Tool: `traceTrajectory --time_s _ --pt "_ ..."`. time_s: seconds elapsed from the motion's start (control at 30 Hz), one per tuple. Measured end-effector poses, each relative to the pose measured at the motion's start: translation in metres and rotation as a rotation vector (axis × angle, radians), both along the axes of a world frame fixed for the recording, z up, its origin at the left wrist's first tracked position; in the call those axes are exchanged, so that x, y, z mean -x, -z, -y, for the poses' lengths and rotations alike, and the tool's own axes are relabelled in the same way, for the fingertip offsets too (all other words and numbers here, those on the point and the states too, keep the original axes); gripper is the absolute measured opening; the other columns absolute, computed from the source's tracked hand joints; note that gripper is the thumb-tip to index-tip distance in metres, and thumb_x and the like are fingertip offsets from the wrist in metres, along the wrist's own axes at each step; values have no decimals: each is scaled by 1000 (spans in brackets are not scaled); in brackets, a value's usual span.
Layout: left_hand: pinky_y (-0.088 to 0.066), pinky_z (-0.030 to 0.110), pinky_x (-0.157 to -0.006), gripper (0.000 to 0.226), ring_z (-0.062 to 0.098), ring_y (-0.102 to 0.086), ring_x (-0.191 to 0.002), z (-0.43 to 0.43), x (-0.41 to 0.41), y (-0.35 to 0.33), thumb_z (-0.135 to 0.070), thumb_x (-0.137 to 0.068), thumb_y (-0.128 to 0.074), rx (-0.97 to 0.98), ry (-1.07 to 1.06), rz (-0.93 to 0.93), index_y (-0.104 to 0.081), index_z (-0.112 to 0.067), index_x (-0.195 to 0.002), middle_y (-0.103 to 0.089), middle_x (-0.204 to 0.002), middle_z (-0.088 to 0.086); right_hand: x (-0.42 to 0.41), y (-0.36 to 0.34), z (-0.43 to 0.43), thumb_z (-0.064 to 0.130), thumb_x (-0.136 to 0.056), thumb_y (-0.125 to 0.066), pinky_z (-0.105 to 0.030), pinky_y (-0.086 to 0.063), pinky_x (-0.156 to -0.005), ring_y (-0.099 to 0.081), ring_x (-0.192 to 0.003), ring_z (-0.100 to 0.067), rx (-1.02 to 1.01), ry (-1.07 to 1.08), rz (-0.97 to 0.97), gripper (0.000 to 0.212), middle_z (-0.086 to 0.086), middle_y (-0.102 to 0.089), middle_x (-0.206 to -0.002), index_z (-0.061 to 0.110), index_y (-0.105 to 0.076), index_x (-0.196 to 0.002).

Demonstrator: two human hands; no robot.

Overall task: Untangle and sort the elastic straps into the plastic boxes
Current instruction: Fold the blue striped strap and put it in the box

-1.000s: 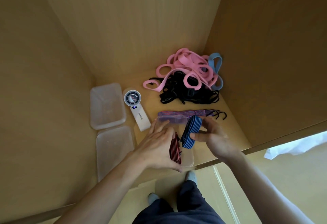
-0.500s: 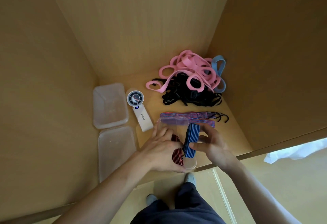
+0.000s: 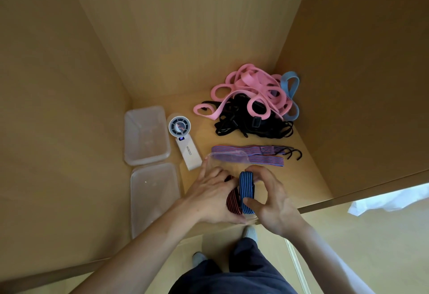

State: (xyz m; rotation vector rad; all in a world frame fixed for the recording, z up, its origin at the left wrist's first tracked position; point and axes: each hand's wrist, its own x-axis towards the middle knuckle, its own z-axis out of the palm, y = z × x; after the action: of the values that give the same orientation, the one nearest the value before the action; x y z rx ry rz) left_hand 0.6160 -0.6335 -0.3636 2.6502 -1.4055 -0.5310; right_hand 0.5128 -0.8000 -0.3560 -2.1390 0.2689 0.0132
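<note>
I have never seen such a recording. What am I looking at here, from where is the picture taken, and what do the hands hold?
No machine here: a person works with bare hands, and a camera on the head looks down into a wooden compartment. The left hand holds a red striped strap, the right hand a blue striped strap, both over a clear plastic box. Two more plastic boxes lie at the left beside a white handheld fan. Behind: a striped strap with hooks and a tangle of pink straps, black straps and a light blue strap.
</note>
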Motion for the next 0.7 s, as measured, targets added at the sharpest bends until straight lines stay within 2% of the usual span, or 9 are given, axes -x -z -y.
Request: traceTrajectory --time_s 0.07,0.17,0.27,0.33,0.4,0.47,0.57,0.7 --pt "9 54 -121 109 16 -35 -136 0 -1 -1 -94 -55 -51 47 -33 -26 -31 -32 -143 -53 -128 -7 1 4 -1 37 -71 -64 -26 -33 -105 -42 -124 -11 85 25 -1 60 23 -50 -121 34 -50 -129" --pt "12 49 -122 130 13 -33 -141 -2 0 -4 -90 -51 -63 92 -116 -97 -11 -23 -149 -52 -136 -1 0 10 3 51 -73 -55 -38 -33 -110 -35 -131 -19 156 29 -34 66 9 -43 -138 28 -53 -135" --pt "11 56 -120 133 14 -24 -147 -4 4 -4 -90 -52 -63 55 -177 -127 -12 -19 -151 -41 -149 2 -2 14 9 47 -80 -57 -38 -26 -117 -24 -142 -17 84 7 -110 63 6 -21 -158 32 -50 -141" --pt "1 53 -122 126 13 -21 -146 -5 6 -3 -87 -55 -65 73 -189 -162 -17 -20 -151 -37 -152 -1 -2 15 12 39 -85 -60 -36 -25 -119 -22 -146 -13 24 -26 -120 63 11 -16 -161 38 -43 -146" --pt "-14 44 -122 120 13 -22 -143 -6 7 -3 -83 -58 -69 103 -196 -191 -22 -22 -149 -37 -151 -2 -3 16 11 25 -91 -63 -33 -26 -119 -26 -147 -10 -32 -52 -98 69 12 -19 -160 43 -34 -151" --pt "-24 36 -118 117 15 -27 -140 -6 6 -2 -79 -58 -73 125 -220 -218 -24 -22 -148 -39 -148 -2 -5 16 8 14 -92 -62 -32 -32 -117 -34 -140 -4 -43 -70 -63 68 11 -30 -153 39 -36 -150" --pt "-34 32 -110 109 16 -36 -131 -5 7 2 -79 -57 -73 127 -229 -231 -31 -23 -140 -46 -137 -4 -10 18 6 12 -92 -59 -33 -35 -114 -40 -130 2 17 -85 -68 59 10 -40 -143 31 -43 -145" --pt "-36 31 -107 98 14 -36 -127 -2 2 1 -79 -63 -67 96 -193 -259 -37 -25 -139 -48 -136 -7 -19 14 8 14 -92 -60 -29 -36 -113 -47 -123 -7 58 -106 -146 57 12 -43 -139 36 -43 -142"
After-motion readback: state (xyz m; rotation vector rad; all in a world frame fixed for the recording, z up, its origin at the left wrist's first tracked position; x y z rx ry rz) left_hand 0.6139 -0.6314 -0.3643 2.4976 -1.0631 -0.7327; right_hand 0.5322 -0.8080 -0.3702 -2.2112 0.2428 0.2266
